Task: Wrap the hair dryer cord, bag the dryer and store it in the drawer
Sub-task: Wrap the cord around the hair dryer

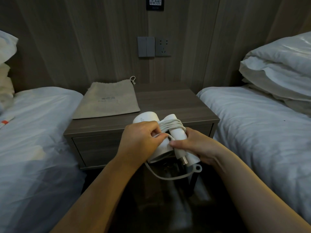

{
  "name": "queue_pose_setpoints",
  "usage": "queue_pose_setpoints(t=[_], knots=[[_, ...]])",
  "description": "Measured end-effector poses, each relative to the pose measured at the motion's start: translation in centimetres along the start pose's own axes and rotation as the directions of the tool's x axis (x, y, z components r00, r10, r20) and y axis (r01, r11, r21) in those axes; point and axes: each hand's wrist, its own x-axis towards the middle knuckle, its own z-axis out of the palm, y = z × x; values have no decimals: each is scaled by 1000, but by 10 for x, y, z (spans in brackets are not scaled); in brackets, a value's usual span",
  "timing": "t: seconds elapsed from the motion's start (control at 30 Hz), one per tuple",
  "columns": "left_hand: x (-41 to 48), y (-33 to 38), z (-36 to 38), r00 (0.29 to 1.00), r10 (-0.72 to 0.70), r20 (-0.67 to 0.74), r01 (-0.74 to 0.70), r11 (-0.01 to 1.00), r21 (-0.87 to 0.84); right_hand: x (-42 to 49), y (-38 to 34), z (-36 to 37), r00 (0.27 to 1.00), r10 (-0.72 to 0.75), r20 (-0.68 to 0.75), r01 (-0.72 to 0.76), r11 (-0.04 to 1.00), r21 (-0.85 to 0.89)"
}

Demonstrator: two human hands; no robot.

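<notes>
While the last cord [165, 175] loop hangs loose, both my hands clasp the dryer [161, 145].
My left hand [139, 140] pinches cord, my right hand [198, 147] cups the smooth, probably slippery handle; beyond, the soft bag [107, 101] lies flat on the nightstand [176, 105].

The worktop [176, 105] is bare on its right and front, while a flat drawstring bag [107, 101] covers its left rear. Beds close it in on the left [33, 123] and right [260, 123], leaving a narrow aisle. Both hands, left [139, 140] and right [200, 148], with the hair dryer [161, 132] and its hanging cord loop [168, 176], sit before the shut drawer [94, 148].
</notes>
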Motion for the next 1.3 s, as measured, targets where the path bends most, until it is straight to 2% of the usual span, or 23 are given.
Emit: queue_pose_setpoints(t=[0.1, 0.2, 0.27, 0.33, 0.37, 0.4, 0.43, 0.47, 0.5, 0.53, 0.57, 0.73, 0.87, 0.9, 0.93, 0.97, 1.03, 1.07, 1.2, 1.3], knots=[[2, 1, -1, 998, -51, 28, 53, 997, -59, 1, 0, 1, 999, 7, -52, -12, 996, -87], [2, 3, -2, 994, -103, 27, 105, 991, -89, 1, 1, 2, 995, 10, -99, -18, 996, -84], [2, 2, -3, 964, -263, 26, 263, 949, -175, 0, -2, 0, 990, 18, -137, -23, 999, -37], [5, -2, -3, 882, -470, 18, 452, 836, -313, -1, -5, -4, 986, 19, -165, -20, 1000, -7], [6, -5, -2, 804, -589, 77, 560, 708, -430, -3, -7, -6, 985, 22, -173, -22, 1000, 3], [8, -6, -2, 706, -676, 212, 653, 505, -565, -3, -8, -7, 984, 26, -179, -24, 1000, 16], [8, -5, 0, 619, -685, 385, 698, 256, -669, -4, -9, -8, 983, 32, -179, -25, 999, 37], [7, -3, 4, 560, -628, 540, 710, 28, -704, -4, -10, -8, 985, 35, -172, -25, 998, 63], [4, -2, 9, 536, -555, 636, 700, -130, -702, -6, -10, -7, 987, 36, -157, -22, 995, 93], [2, -1, 13, 533, -504, 680, 689, -208, -694, -6, -11, -6, 990, 32, -141, -15, 993, 118], [1, -1, 16, 538, -475, 696, 682, -240, -691, -7, -12, -5, 992, 23, -125, -6, 991, 130], [0, -5, 16, 569, -443, 693, 666, -245, -704, -13, -15, -4, 1000, -22, -18, 24, 990, 141], [1, 0, 19, 600, -517, 610, 623, -177, -762, -18, -20, -3, 997, -35, 65, 26, 991, 133], [2, 1, 18, 600, -541, 589, 612, -163, -774, -19, -22, -2, 997, -36, 69, 29, 996, 87], [4, 1, 17, 601, -566, 564, 606, -137, -783, -20, -24, -3, 997, -53, 50, 54, 998, -29], [5, 0, 16, 607, -591, 532, 605, -92, -791, -21, -27, -5, 996, -92, -1, 89, 968, -235], [7, -3, 15, 628, -636, 448, 597, 25, -802, -24, -31, -12, 958, -248, -140, 105, 765, -636], [8, -5, 13, 633, -654, 414, 590, 61, -805, -25, -32, -16, 934, -312, -174, 94, 684, -724], [8, -15, 6, 604, -660, 447, 610, 22, -792, -28, -31, -16, 907, -380, -179, 97, 604, -791], [7, -15, 6, 618, -625, 476, 648, 64, -759, -20, -24, -13, 901, -386, -198, 53, 551, -833]])
